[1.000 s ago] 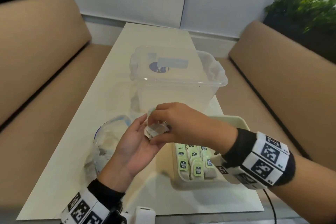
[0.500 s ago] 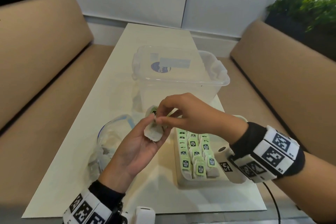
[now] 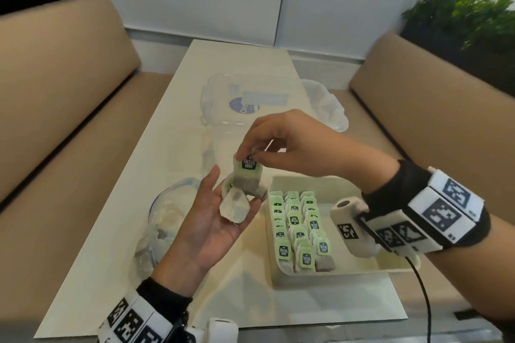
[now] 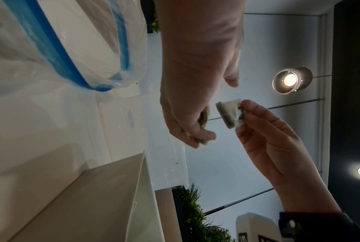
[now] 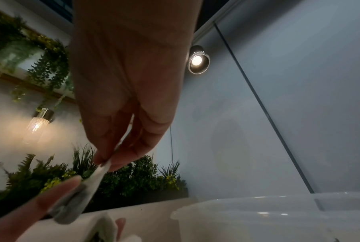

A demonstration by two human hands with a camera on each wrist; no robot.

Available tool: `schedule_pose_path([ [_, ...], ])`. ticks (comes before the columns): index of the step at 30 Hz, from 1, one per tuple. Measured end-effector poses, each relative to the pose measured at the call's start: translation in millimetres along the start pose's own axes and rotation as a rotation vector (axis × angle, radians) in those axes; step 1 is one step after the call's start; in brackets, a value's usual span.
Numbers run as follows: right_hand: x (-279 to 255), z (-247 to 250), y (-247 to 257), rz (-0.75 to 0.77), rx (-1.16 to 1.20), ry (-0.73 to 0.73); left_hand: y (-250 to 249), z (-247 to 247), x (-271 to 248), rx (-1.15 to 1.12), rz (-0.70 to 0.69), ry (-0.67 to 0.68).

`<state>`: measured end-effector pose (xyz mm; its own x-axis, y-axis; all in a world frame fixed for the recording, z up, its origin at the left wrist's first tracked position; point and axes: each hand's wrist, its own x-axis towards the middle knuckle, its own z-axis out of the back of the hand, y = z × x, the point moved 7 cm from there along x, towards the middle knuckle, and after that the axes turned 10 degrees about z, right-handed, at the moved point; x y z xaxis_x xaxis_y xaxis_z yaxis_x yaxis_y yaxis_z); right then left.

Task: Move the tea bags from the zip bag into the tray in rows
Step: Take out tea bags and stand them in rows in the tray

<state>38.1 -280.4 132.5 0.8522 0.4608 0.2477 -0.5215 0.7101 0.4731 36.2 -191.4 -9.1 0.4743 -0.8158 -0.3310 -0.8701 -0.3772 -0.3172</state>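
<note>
My left hand (image 3: 237, 189) is palm up over the table, fingers curled a little round a pale tea bag (image 3: 234, 207) lying on them. Just above it my right hand (image 3: 248, 157) pinches a second tea bag (image 3: 248, 174) by its green-tagged top, and the bag hangs over the left fingers. The left wrist view shows that tea bag (image 4: 229, 113) in the right hand's pinch (image 4: 243, 106), beside my left fingers (image 4: 195, 137). The cream tray (image 3: 320, 182) to the right holds three rows of tea bags (image 3: 298, 228). The clear zip bag (image 3: 167, 209) lies open at the left.
A clear lidded plastic box (image 3: 250, 108) stands behind my hands on the narrow white table (image 3: 172, 125). Tan benches run along both sides, with plants at the far corners. The right half of the tray floor (image 3: 348, 192) is bare.
My right hand has lifted one tea bag up off the bundle in my left palm. The left hand has opened out and stayed low.
</note>
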Motion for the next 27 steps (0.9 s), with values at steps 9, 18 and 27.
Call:
schedule_pose_path([
  [9, 4, -2, 8, 0.064, -0.243, 0.027, 0, -3, 0, 0.241, -0.163, -0.168],
  [18, -4, -2, 17, 0.09, -0.232, 0.036, 3, -2, -1, 0.265, -0.223, -0.205],
  [27, -76, 7, -24, -0.123, -0.047, 0.225, -2, 35, -5, 0.08, -0.148, -0.222],
])
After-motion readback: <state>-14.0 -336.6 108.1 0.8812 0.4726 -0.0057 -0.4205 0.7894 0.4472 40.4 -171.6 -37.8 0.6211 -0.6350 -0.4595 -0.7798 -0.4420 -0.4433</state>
